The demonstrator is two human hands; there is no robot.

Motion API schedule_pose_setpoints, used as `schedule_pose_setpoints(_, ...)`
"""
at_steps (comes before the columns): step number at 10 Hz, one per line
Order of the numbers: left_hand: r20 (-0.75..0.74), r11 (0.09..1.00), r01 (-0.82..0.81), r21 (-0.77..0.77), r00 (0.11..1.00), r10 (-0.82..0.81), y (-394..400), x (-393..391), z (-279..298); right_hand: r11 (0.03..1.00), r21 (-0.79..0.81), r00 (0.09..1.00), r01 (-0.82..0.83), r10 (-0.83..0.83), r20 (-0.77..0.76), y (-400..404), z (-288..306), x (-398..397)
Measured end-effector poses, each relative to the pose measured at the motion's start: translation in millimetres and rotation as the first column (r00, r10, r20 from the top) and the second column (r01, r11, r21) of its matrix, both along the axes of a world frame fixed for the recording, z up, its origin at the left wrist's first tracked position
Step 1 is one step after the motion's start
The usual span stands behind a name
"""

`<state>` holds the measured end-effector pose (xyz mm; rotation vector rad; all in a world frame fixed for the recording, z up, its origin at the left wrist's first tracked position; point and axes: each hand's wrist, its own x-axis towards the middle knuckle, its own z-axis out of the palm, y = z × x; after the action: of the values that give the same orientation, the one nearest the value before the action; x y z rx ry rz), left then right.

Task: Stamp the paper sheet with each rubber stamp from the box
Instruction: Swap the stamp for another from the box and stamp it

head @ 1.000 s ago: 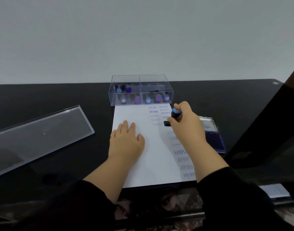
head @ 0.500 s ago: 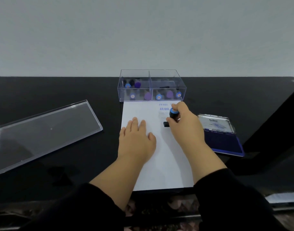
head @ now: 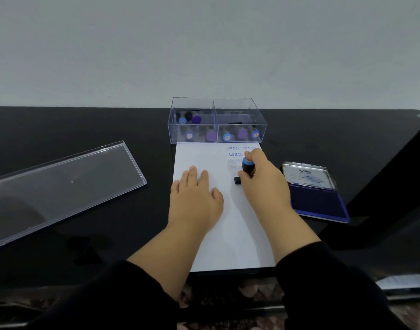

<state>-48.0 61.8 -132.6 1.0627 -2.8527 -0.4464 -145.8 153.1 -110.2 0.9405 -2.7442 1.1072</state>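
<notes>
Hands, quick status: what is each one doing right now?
Left hand: open, flat on the paper sheet.
Right hand: grips a rubber stamp on the sheet.

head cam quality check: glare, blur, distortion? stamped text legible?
Head view: dim, flat light; the lid shows soft glare, the black table faint reflections. Wide-angle bend curves the table's far edge. AIR MAIL prints on the paper read clearly; fainter ones near the stamp are illegible. Sleeves are soft at the bottom edge.
</notes>
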Motion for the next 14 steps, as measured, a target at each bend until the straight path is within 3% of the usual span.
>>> schedule_pose_setpoints(10, -0.001, 1.000, -0.004, 0.006, 1.000, 0.004, 2, 1, 0, 1.000, 0.008, 1.000, -0.023, 0.023, -0.013, 3, 1, 3)
schedule_pose_setpoints(11, -0.008, 1.000, -0.007, 0.005, 1.000, 0.007, 2, 1, 0, 0.993, -0.116, 0.996, 0.015, -0.005, 0.086, 4, 1, -1)
schedule_pose_setpoints(12, -0.015, 1.000, -0.011, 0.004, 1.000, 0.011, 2, 2, 0, 0.910, -0.399, 0.970, 0.114, -0.015, 0.242, 10, 7, -10)
schedule_pose_setpoints(14, -0.021, 1.000, -0.025, 0.002, 0.999, 0.025, 2, 1, -1, 0.708, -0.628, 0.860, 0.323, 0.058, 0.508, 28, 20, -18)
